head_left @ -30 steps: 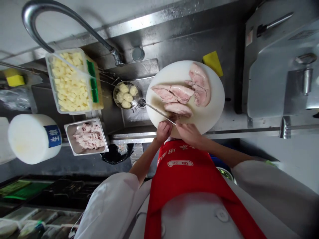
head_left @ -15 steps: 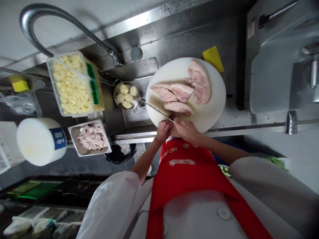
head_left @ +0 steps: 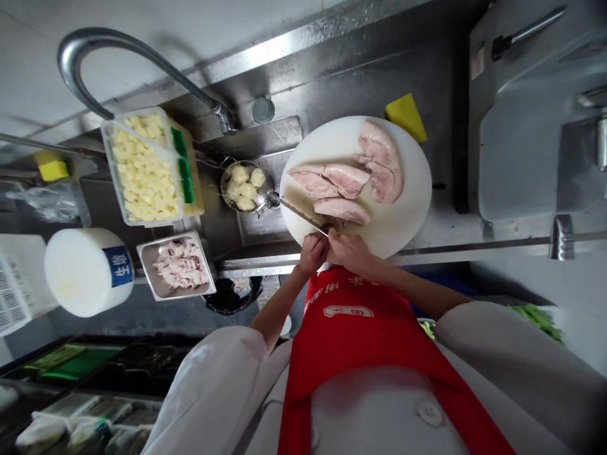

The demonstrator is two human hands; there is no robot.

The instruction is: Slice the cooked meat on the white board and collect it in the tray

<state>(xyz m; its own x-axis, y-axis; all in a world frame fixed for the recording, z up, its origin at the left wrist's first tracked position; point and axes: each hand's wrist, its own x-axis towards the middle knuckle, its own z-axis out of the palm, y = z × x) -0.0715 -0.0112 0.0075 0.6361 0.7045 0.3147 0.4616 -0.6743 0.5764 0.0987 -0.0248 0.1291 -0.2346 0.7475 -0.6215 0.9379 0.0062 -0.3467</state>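
On a round white cutting board lie several pieces of pale pink meat with rind: a curved piece at the right, a long cut piece in the middle and a smaller slab nearer my hands. My right hand is closed at the lower end of a knife, whose blade slants up and left across the board; the handle is hidden. My left hand is closed at the board's near edge, close under the blade. What its fingers hold is hidden. A small dark reddish bit of meat shows between my hands and the slab.
Left of the board, a strainer holds pale lumps. Farther left stand a clear tub of pale yellow cubes, a steel pan of meat pieces and a thick white round block. A faucet arches above. A yellow sponge lies behind the board.
My view has shifted slightly, so the things at the left appear farther right and lower. Both hands and the knife stay at nearly the same spot on the board.
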